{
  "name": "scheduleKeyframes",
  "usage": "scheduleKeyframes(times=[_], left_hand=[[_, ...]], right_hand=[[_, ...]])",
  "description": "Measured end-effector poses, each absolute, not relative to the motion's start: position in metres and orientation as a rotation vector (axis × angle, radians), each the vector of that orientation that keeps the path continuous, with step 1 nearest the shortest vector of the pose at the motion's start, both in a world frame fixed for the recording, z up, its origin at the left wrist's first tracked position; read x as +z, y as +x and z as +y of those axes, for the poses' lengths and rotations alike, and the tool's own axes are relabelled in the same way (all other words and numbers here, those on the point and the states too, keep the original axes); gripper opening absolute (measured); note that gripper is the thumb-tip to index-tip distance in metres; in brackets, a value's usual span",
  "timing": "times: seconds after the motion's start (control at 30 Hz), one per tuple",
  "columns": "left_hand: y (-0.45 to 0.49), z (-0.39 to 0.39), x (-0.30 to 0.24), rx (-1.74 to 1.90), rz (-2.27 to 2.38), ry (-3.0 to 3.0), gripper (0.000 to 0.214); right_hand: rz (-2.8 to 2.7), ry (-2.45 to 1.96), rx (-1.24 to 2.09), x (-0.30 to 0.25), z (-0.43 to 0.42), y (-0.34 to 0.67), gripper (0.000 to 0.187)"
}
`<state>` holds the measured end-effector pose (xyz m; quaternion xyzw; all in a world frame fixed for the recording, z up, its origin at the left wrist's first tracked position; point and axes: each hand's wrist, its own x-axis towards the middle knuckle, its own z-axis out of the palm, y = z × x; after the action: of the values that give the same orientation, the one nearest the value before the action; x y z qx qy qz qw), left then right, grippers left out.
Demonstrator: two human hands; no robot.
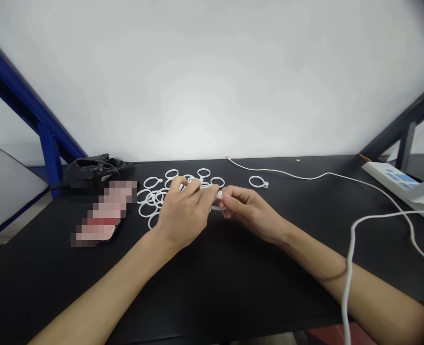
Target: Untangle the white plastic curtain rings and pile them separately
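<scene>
Near the middle of the black table, my right hand (251,211) pinches a small white plastic ring (218,208) by its knobbed end. The fingertips of my left hand (185,211) are pressed together at that same knob, so both hands meet on the one ring. Part of its loop shows below the fingers. Behind and to the left of my left hand lies a loose heap of several similar white rings (149,209), partly hidden by the hand. One single ring with a small eyelet (257,181) lies apart, beyond my right hand.
A blurred pink item (107,211) and a crumpled black bag (89,170) are at the left. A white power strip (402,184) sits at the right, and a white cable (351,239) passes over my right forearm. A thinner cord (287,173) runs along the back by the wall.
</scene>
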<state>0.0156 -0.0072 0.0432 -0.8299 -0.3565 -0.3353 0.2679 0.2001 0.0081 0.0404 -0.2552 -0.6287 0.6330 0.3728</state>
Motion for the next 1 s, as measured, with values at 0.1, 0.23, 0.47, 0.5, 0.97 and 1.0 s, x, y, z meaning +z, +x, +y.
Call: scheduleKeyframes(times=[0.1, 0.23, 0.47, 0.5, 0.97, 1.0], left_hand=[[0.018, -0.009, 0.044, -0.973, -1.018, -2.275, 0.024], [0.020, -0.011, 0.042, -1.027, -1.097, -2.321, 0.024], [0.020, -0.011, 0.037, -1.075, -1.167, -2.355, 0.028], [0.019, -0.010, 0.037, -1.087, -1.168, -2.362, 0.028], [-0.001, 0.001, 0.038, -0.809, -1.448, -2.551, 0.036], [0.000, 0.002, 0.037, -0.772, -1.465, -2.550, 0.032]], right_hand=[[-1.587, -0.606, 1.643, 0.038, 0.008, 0.199, 0.026], [-1.560, -0.581, 1.670, 0.036, 0.008, 0.197, 0.025], [-1.503, -0.524, 1.713, 0.037, 0.006, 0.194, 0.025], [-1.501, -0.523, 1.714, 0.037, 0.006, 0.195, 0.025], [-1.912, -1.230, 0.600, 0.041, 0.035, 0.223, 0.020], [-2.004, -1.310, 0.344, 0.042, 0.040, 0.230, 0.018]])
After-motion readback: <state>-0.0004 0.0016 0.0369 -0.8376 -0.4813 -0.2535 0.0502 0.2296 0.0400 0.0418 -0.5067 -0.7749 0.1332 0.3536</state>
